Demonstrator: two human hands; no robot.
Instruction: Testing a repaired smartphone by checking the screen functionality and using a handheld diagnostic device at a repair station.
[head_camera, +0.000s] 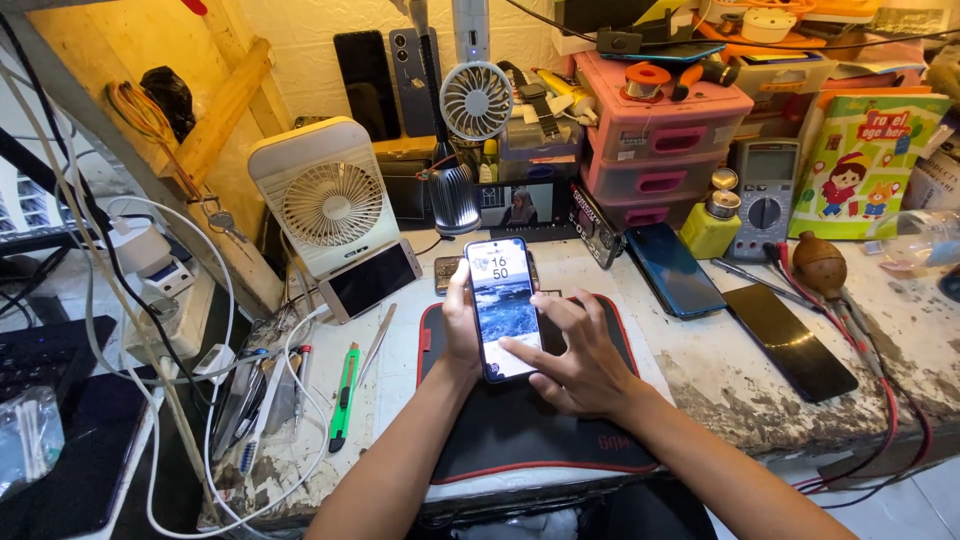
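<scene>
— Fingers of the left hand (461, 322) are wrapped around the edge of a phone (503, 308), clamped on it so it stands tilted up above the black mat (520, 425). See it?

— Yes. Its screen is lit, showing a blue picture. And the right hand (578, 358)?

— Fingers there are spread apart, holding nothing; the index fingertip (507, 343) touches the lower part of the screen.

— What lies around them?

— Left of the mat, a green cutter (344, 382) and tweezers (378, 342) lie on the worn white table (700, 365). Behind those, a white fan (325, 195) stands with another phone (371, 280) leaning at its foot.

— And to the right?

— A blue phone (674, 269) and a black phone (790, 341) lie flat, well apart from the hands. Pink drawers (660, 140) and a meter (765, 197) stand at the back.
</scene>
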